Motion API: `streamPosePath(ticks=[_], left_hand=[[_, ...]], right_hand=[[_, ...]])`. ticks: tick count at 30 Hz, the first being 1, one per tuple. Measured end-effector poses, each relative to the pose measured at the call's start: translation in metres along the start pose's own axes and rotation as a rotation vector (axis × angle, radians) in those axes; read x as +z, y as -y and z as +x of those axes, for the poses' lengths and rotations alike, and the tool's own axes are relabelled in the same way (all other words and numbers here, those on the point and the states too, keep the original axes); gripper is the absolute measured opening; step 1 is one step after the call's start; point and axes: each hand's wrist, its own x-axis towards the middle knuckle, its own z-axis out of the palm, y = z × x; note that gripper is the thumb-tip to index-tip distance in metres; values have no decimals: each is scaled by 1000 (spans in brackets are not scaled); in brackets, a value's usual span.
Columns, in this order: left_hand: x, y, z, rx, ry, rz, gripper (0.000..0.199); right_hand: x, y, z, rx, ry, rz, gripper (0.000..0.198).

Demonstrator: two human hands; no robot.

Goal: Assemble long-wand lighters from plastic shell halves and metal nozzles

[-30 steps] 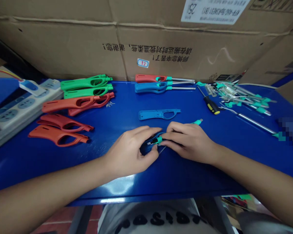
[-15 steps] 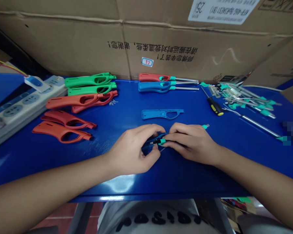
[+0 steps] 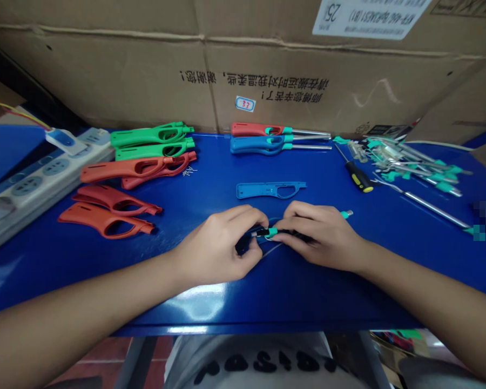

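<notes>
A blue half-casing of a gas lighter, mostly hidden, lies between my two hands near the table's front. My left hand [image 3: 227,246] is closed around its rear part, thumb and forefinger curled inward. A black and green igniter piece [image 3: 267,232] shows between the fingertips, with a thin wire below it. My right hand [image 3: 319,232] pinches at the green end of that piece and covers the casing's front. Past the right knuckles a green-collared metal tip [image 3: 347,214] sticks out. The matching blue casing half [image 3: 269,189] lies hollow side up just beyond my hands.
Green casings [image 3: 154,148] and orange-red casings [image 3: 105,219] lie at left beside a power strip [image 3: 52,167]. Assembled lighters [image 3: 281,143] rest at the back. A screwdriver [image 3: 358,175] and a pile of metal tubes [image 3: 421,162] are at right. A cardboard box [image 3: 146,81] stands behind.
Both hands stay at the same spot. The right fingertips have shifted slightly around the green piece, and the left fingers have drawn back a little. The view has moved slightly.
</notes>
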Motion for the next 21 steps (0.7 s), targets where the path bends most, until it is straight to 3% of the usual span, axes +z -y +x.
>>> streamPosePath(ticks=[14,21], left_hand=[[5,1,1,14,-41,1,22],[6,-1,0,10,-34,-23,22]], right_hand=[[4,1,1,91,-10,189,14],[1,4,3,92,30,124,17]])
